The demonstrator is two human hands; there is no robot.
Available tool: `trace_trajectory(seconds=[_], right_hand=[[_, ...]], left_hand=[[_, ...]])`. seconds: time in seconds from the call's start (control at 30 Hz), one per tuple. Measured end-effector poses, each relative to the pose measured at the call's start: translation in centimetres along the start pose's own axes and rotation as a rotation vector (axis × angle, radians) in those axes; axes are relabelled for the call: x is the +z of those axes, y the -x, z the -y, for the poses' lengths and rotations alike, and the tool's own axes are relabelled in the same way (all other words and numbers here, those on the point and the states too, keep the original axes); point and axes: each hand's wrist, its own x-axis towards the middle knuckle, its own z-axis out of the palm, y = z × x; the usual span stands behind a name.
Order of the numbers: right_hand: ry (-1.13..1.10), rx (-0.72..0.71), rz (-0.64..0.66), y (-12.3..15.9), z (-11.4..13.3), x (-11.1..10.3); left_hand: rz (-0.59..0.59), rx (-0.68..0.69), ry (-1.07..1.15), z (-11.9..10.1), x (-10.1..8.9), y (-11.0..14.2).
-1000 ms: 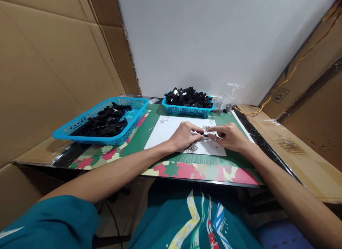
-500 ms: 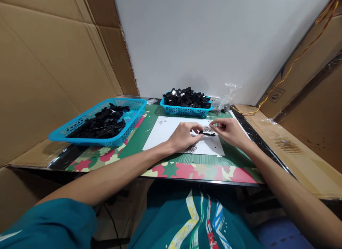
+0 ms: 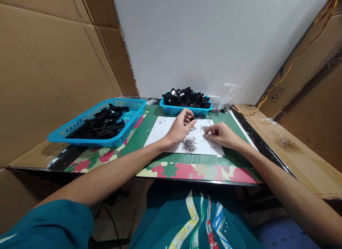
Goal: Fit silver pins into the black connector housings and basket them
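My left hand grips a slim black plastic piece between thumb and fingers. It is raised over the far part of a white sheet, just in front of the small blue basket. Lower and to the right, my right hand has thumb and fingertips pinched together close above the sheet. What lies in that pinch is too small to make out. Between the hands is a small pile of tiny metal parts. A larger pile of tiny metal parts is nearer to me.
A large blue basket holding black pieces stands on the left. Behind the sheet is a small blue basket heaped with black pieces. Clear plastic bags lie to its right. Cardboard walls flank the green table mat.
My left hand has moved away from me and slightly left with the black piece, uncovering the nearer pile. My right hand has come down and left, toward me, away from the piece.
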Motion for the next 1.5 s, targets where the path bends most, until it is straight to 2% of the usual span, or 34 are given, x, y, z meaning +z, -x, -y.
trace_trajectory(seconds=[0.27, 0.37, 0.5, 0.6, 0.7, 0.83, 0.93, 1.13, 1.23, 1.4, 1.5], right_hand=[[0.158, 0.016, 0.088, 0.3, 0.5, 0.0], [0.068, -0.048, 0.050, 0.6, 0.8, -0.3], [-0.086, -0.133, -0.058, 0.7, 1.4, -0.9], [-0.146, -0.158, -0.065, 0.7, 1.9, -1.0], [-0.151, -0.173, -0.085, 0.7, 2.3, -0.8], [-0.087, -0.208, -0.149, 0.7, 2.4, -0.3], [0.019, -0.281, -0.241, 0.8, 2.2, 0.0], [0.180, -0.436, -0.367, 1.1, 1.9, 0.3], [0.145, -0.427, -0.418, 1.0, 2.2, 0.4], [-0.006, -0.338, -0.541, 0.8, 2.6, 0.4], [-0.067, -0.302, -0.572, 0.8, 2.8, 0.6]], left_hand=[[0.187, 0.030, -0.095, -0.9, 0.4, 0.9], [0.200, 0.017, -0.143, -1.2, 0.4, 1.1], [0.280, -0.001, -0.136, -1.8, 0.5, 1.1], [0.307, 0.010, -0.115, -2.0, 0.7, 1.2], [0.301, 0.018, -0.085, -1.9, 0.7, 1.4], [0.277, -0.043, 0.018, -1.7, 0.6, 1.4], [0.260, -0.081, 0.114, -1.7, 0.5, 1.2], [0.307, -0.116, 0.189, -2.0, 0.4, 1.0], [0.299, -0.096, 0.199, -2.0, 0.3, 1.1], [0.201, 0.018, 0.111, -2.0, 0.4, 1.4], [0.159, 0.084, 0.117, -2.3, 0.4, 1.4]])
